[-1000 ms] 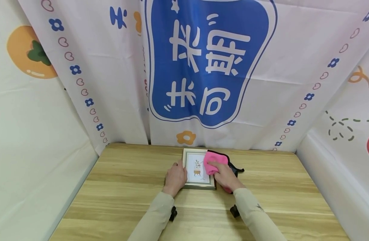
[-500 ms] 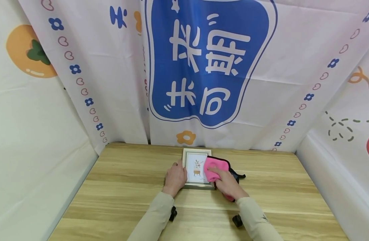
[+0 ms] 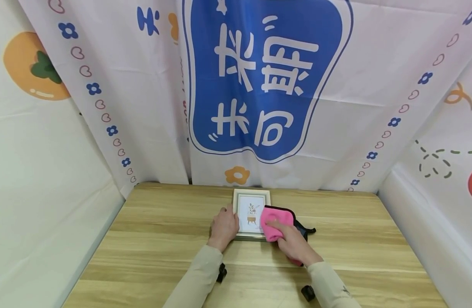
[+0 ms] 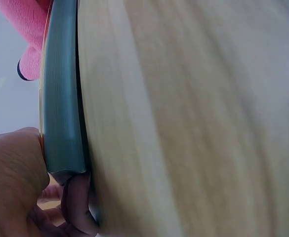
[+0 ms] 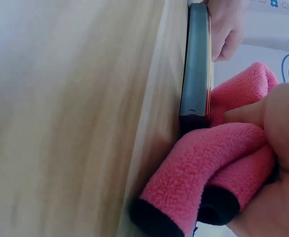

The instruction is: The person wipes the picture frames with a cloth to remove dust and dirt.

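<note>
A small picture frame with a pale border lies flat near the back of the wooden table, showing a drawing of a potted plant. My left hand grips its left edge; in the left wrist view the thumb side lies above the frame's side and curled fingers reach beneath its corner. In my right hand is a pink cloth with black trim, bunched and pressed onto the frame's lower right part. Folds of the cloth hang beside the frame's corner in the right wrist view.
The wooden table extends on both sides of the frame. Behind it hangs a white printed curtain with a blue panel, and white fabric walls flank the left and right. A dark strap end of the cloth trails rightward.
My right hand has slid the cloth down the frame's right side, toward me, from near the top corner to the lower corner. The left hand and the frame stay nearly still.
</note>
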`<action>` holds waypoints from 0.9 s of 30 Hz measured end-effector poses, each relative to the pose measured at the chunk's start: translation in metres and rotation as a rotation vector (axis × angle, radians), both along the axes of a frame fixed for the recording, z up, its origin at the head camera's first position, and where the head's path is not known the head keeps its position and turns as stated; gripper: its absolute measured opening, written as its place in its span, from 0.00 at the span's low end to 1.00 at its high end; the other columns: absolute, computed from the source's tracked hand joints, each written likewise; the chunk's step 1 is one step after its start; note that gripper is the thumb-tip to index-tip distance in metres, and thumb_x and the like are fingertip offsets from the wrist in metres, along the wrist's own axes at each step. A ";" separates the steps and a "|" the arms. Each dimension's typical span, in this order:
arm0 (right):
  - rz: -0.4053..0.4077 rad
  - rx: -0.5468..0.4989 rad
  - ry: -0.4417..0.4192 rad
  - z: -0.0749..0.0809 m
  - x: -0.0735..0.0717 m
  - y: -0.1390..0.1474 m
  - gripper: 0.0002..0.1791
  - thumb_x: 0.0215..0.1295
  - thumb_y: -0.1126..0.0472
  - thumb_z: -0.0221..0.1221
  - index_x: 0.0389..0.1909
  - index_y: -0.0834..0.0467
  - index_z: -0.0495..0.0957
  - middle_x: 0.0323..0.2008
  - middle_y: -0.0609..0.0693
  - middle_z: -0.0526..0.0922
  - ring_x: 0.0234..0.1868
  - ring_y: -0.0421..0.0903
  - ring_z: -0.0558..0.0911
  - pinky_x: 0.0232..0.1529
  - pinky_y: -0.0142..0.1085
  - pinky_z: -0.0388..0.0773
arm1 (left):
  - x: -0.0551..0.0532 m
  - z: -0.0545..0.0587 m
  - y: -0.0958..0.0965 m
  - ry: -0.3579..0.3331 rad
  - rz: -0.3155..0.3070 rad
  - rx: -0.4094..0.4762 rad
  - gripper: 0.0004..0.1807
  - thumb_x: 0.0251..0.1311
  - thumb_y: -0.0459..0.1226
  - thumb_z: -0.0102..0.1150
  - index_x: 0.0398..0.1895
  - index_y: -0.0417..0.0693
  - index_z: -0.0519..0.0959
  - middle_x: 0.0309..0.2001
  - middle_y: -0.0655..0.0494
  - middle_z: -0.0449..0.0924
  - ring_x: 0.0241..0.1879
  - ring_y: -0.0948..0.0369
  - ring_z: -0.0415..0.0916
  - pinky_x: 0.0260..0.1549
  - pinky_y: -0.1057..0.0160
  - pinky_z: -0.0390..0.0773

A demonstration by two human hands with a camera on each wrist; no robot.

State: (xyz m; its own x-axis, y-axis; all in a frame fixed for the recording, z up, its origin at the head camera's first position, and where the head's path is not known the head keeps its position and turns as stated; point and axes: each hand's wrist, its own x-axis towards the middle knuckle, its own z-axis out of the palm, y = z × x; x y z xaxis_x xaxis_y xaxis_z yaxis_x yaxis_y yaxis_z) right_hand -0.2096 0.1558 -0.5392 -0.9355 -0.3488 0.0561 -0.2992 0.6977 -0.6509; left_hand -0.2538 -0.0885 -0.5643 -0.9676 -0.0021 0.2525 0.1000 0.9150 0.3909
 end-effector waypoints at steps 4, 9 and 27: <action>-0.004 -0.026 -0.007 -0.002 0.006 0.000 0.37 0.63 0.79 0.53 0.72 0.54 0.78 0.72 0.56 0.78 0.76 0.58 0.73 0.71 0.56 0.73 | -0.001 0.000 0.000 -0.020 0.003 0.007 0.15 0.76 0.38 0.59 0.55 0.35 0.76 0.41 0.36 0.82 0.31 0.38 0.83 0.29 0.42 0.85; -0.001 -0.025 0.005 -0.002 0.012 0.000 0.36 0.62 0.79 0.54 0.72 0.55 0.78 0.71 0.57 0.79 0.75 0.58 0.74 0.73 0.57 0.72 | -0.001 -0.001 0.000 -0.017 0.001 0.011 0.17 0.77 0.39 0.58 0.58 0.35 0.77 0.43 0.35 0.83 0.33 0.37 0.84 0.31 0.41 0.85; -0.049 -0.034 0.106 -0.010 0.023 0.016 0.41 0.56 0.83 0.61 0.73 0.59 0.76 0.68 0.61 0.81 0.56 0.49 0.85 0.57 0.40 0.83 | 0.003 0.000 0.000 0.041 -0.009 -0.011 0.15 0.74 0.37 0.61 0.53 0.33 0.77 0.38 0.36 0.82 0.27 0.41 0.83 0.24 0.45 0.85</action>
